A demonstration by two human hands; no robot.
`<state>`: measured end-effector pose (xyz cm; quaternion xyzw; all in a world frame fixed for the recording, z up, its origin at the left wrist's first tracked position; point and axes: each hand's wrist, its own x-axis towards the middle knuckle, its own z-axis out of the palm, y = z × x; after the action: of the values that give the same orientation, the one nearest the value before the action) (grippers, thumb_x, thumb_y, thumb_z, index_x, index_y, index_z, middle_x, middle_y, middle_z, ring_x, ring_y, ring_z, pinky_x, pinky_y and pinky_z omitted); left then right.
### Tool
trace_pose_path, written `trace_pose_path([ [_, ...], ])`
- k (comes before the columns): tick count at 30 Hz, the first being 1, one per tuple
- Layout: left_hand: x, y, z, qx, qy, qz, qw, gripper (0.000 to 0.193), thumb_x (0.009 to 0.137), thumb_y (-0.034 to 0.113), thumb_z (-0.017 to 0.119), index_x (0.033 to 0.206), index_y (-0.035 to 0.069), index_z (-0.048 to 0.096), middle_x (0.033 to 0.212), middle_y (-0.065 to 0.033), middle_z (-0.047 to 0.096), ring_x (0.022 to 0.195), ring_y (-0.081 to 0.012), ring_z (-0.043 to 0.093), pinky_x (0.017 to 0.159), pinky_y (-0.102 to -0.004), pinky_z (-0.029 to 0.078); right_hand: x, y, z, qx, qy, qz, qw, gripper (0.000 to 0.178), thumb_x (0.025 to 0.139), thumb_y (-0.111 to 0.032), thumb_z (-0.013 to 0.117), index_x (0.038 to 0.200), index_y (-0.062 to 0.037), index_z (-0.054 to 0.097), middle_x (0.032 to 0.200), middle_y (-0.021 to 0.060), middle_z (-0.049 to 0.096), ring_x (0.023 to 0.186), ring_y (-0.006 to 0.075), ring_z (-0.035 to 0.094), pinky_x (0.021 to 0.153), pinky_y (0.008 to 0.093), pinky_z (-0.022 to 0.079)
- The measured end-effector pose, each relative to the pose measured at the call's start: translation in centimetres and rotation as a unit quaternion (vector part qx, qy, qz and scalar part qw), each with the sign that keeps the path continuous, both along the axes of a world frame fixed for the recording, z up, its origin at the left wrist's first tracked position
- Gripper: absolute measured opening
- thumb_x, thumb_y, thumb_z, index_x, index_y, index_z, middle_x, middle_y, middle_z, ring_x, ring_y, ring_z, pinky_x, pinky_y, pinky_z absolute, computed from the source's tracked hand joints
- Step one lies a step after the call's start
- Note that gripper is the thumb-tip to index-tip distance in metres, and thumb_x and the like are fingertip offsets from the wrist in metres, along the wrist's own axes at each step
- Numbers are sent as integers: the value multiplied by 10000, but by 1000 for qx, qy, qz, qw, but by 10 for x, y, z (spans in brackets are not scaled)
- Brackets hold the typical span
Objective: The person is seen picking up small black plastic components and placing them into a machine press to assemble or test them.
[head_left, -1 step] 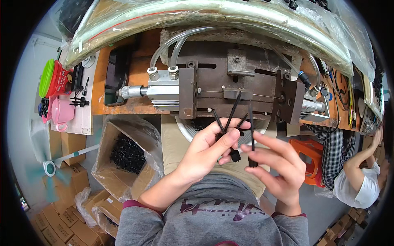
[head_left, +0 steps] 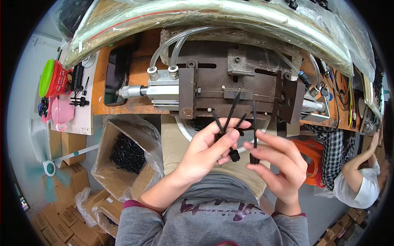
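My left hand [head_left: 207, 151] is closed around several thin black plastic rods [head_left: 232, 110], which fan out above the fingers. A toothed black end piece [head_left: 234, 155] shows below the thumb. My right hand [head_left: 283, 162] pinches a single black plastic rod [head_left: 255, 123], held nearly upright with its thicker ribbed end [head_left: 254, 159] downward. Both hands are over my lap, in front of a dark metal fixture [head_left: 213, 82]. A thin metal rod runs across that fixture between two end blocks. A round basket [head_left: 184, 130] lies partly hidden behind my left hand.
Air cylinders with clear tubes flank the fixture, including the left cylinder [head_left: 163, 90]. A carton [head_left: 102, 151] of black parts stands lower left, beside a fan [head_left: 49, 168]. A pink cup [head_left: 62, 111] is far left. An orange stool [head_left: 308, 160] and another person [head_left: 357, 184] are right.
My right hand has shifted slightly right and its rod is a little more upright. The left hand and its rods are almost unchanged.
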<state>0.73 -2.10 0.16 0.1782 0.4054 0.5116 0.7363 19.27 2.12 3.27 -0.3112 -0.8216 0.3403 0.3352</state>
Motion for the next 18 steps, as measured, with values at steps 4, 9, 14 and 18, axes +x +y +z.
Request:
trace_pose_path([
  [4,-4,-10,11,25,76,5,997,205,975,157,596,1139,35,579,877,22,552,670,-8,435,530,-152,341,-10,14,-27,95,-19,-51,994,298,685,24,780,974,15,709,1150,191,666,925,272,702,728,328,586],
  [9,-16,-19,5,95,-1,57,994,123,1023,176,517,1033,56,544,957,-5,571,709,-21,450,565,-170,388,-30,20,-39,213,-113,-35,970,217,709,-20,688,915,41,656,1197,212,647,738,211,696,633,280,556],
  [14,-13,-13,13,107,35,84,990,316,1056,297,404,900,29,464,855,-33,395,632,-61,375,499,-190,346,-44,19,-32,218,-170,-72,958,241,672,-7,769,888,1,663,1197,163,666,611,180,643,540,280,504],
  [18,-15,-12,18,104,14,86,991,308,1060,295,380,921,29,447,876,-41,385,638,-71,389,489,-202,366,-45,20,-24,224,-197,-69,952,233,677,-19,764,884,-3,660,1199,150,668,555,159,604,509,268,480],
])
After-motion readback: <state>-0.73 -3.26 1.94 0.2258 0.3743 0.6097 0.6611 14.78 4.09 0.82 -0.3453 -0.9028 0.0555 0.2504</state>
